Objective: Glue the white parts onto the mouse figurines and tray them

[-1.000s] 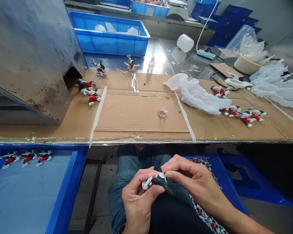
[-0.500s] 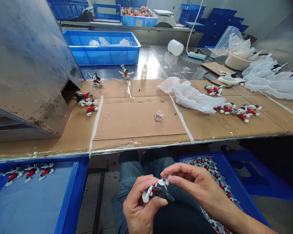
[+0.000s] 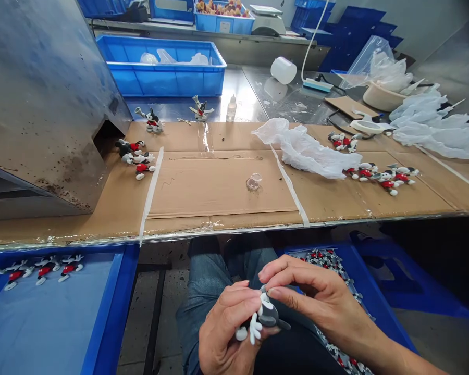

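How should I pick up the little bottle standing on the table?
It's probably best to pinch the bottle around its wide body, below the narrow tip, coming from the right: it stands upright, and a figurine stands on its left.

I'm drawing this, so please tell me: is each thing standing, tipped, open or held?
Held toy, tilted
Left fingers, closed around it
Right fingers, at its face, grip unclear
Bottle, upright
White tub, on its side
Big blue bin, open
Nearer white bag, crumpled
Three toys in the left tray, lying in a row
Back-left toy, standing
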`<state>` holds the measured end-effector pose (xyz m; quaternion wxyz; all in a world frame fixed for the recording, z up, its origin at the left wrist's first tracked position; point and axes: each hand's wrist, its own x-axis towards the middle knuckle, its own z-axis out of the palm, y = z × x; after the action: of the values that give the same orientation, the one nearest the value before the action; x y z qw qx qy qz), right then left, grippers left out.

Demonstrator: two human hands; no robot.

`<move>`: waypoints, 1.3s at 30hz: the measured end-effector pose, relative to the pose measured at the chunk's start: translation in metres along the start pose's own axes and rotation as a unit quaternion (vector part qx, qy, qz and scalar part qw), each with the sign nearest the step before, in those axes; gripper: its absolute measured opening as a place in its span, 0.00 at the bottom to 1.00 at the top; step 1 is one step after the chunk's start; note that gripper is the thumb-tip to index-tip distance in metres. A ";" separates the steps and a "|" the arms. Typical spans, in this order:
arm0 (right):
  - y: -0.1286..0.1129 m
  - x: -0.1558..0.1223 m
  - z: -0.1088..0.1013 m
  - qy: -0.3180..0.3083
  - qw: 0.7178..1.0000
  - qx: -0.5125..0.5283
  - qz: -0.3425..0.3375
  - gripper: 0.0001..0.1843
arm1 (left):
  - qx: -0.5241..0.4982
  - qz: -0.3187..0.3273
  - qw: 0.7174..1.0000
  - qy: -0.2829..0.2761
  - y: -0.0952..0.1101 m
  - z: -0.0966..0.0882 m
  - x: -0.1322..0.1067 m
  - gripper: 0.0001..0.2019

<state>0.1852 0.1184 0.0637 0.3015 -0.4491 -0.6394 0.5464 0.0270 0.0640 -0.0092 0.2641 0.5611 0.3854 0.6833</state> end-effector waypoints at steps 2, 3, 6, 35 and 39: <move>-0.002 -0.001 0.001 -0.005 1.000 0.000 -0.004 0.08 | 0.003 0.008 1.000 0.001 0.001 0.000 0.000 0.10; -0.003 -0.002 0.001 -0.007 1.000 0.001 -0.006 0.09 | 0.008 0.010 1.000 -0.002 0.002 -0.001 0.000 0.10; -0.004 -0.005 0.003 -0.016 1.000 0.010 -0.005 0.10 | 0.016 0.004 1.000 -0.022 0.002 -0.004 -0.003 0.10; 0.010 -0.008 0.000 0.004 0.996 0.038 -0.082 0.04 | 0.024 0.044 0.999 -0.013 -0.008 -0.008 -0.012 0.10; 0.014 -0.010 -0.008 -0.018 0.970 -0.010 -0.243 0.07 | 0.128 0.114 0.984 -0.044 -0.001 -0.015 -0.015 0.09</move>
<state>0.2001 0.1127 0.0530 0.4089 -0.2735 -0.7399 0.4589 0.0163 0.0489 -0.0195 0.1272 0.6598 0.3911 0.6289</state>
